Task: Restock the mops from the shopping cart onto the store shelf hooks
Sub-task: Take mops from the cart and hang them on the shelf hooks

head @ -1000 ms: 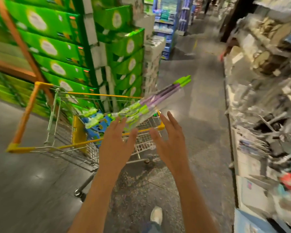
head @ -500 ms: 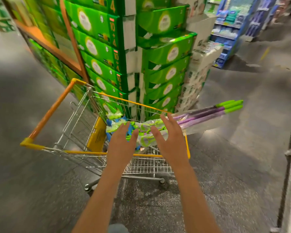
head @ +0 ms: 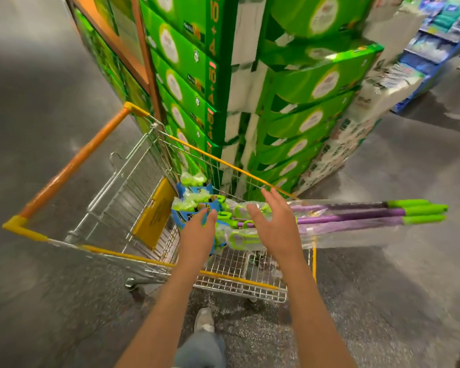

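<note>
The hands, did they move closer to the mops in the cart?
Yes. Both the left hand and right hand reached forward past the shopping cart's near rim, now over the mops.

mops (head: 356, 217) in cart (head: 72, 166) — boxes (head: 303, 107) behind

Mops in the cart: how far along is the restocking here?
Nothing looks hung; no shelf hooks are in view. In hand: nothing yet, left hand and right hand reach open over the wrapped mops lying in the shopping cart. Left: lifting and hanging them all.
</note>
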### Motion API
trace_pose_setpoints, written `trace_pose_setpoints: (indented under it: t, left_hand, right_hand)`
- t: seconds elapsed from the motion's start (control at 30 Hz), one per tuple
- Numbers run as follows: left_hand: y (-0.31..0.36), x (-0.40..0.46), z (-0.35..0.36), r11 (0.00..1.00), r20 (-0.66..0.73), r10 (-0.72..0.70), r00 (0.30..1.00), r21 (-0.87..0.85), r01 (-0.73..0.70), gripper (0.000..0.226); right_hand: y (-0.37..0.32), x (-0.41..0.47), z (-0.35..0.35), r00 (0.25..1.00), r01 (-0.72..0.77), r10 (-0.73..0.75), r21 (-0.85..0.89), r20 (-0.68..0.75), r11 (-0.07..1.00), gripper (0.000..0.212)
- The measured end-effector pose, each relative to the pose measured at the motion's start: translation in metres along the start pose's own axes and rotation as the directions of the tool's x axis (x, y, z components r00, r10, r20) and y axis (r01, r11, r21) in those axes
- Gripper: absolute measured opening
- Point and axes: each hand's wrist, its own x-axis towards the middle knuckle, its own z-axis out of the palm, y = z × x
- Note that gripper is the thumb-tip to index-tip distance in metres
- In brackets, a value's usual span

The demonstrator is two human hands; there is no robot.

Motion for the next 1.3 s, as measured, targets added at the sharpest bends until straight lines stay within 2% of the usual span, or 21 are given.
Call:
trace_pose_setpoints:
  t: [0.07, 0.17, 0.2, 0.3, 0.37, 0.43, 0.53, 0.67, 0.87, 1.03, 1.17, 1.3]
  left_hand:
    - [-0.006, 0.023, 0.010, 0.998, 0.011, -0.050, 0.999, -0.035, 0.050, 0.057]
    - [-0.022, 0.055, 0.029, 0.955, 0.062, -0.231, 0.971, -0.176, 0.239, 0.041]
    - [-0.026, 0.063, 0.036, 0.925, 0.083, -0.295, 0.952, -0.227, 0.306, 0.037]
    - [-0.039, 0.084, 0.057, 0.782, 0.169, -0.481, 0.860, -0.362, 0.508, 0.048]
    - [-0.049, 0.091, 0.070, 0.689, 0.212, -0.546, 0.810, -0.437, 0.579, 0.047]
    - [-0.060, 0.097, 0.083, 0.613, 0.255, -0.577, 0.776, -0.493, 0.618, 0.058]
    - [-0.077, 0.113, 0.105, 0.489, 0.300, -0.611, 0.733, -0.585, 0.647, 0.067]
    - [-0.104, 0.132, 0.135, 0.412, 0.323, -0.621, 0.714, -0.640, 0.648, 0.060]
    - [-0.132, 0.151, 0.168, 0.251, 0.331, -0.700, 0.632, -0.716, 0.652, 0.061]
    - [-0.153, 0.172, 0.191, 0.075, 0.356, -0.732, 0.581, -0.806, 0.587, 0.061]
    - [-0.169, 0.191, 0.203, -0.080, 0.438, -0.687, 0.580, -0.839, 0.539, 0.082]
    - [-0.181, 0.203, 0.210, -0.159, 0.483, -0.674, 0.558, -0.833, 0.530, 0.091]
  right_hand:
    - [0.009, 0.022, 0.007, 0.999, -0.025, 0.026, -0.028, 0.019, 0.999, 0.067]
    - [0.026, 0.056, 0.026, 0.993, -0.092, 0.095, -0.037, 0.072, 0.995, 0.066]
    - [0.030, 0.063, 0.032, 0.989, -0.115, 0.117, -0.026, 0.088, 0.993, 0.065]
    - [0.046, 0.085, 0.052, 0.978, -0.153, 0.154, -0.017, 0.138, 0.988, 0.060]
    - [0.061, 0.096, 0.064, 0.969, -0.157, 0.164, -0.052, 0.184, 0.986, 0.058]
    - [0.077, 0.106, 0.075, 0.952, -0.172, 0.186, -0.074, 0.243, 0.982, 0.059]
    - [0.104, 0.121, 0.093, 0.913, -0.224, 0.247, -0.107, 0.324, 0.969, 0.060]
    - [0.141, 0.135, 0.117, 0.845, -0.246, 0.299, -0.174, 0.443, 0.953, 0.057]
    - [0.189, 0.147, 0.147, 0.750, -0.152, 0.293, -0.277, 0.592, 0.949, 0.061]
    - [0.218, 0.153, 0.165, 0.700, -0.068, 0.291, -0.346, 0.652, 0.936, 0.054]
    - [0.223, 0.162, 0.173, 0.655, 0.049, 0.298, -0.432, 0.694, 0.900, 0.054]
    - [0.223, 0.171, 0.184, 0.627, 0.101, 0.333, -0.497, 0.704, 0.862, 0.058]
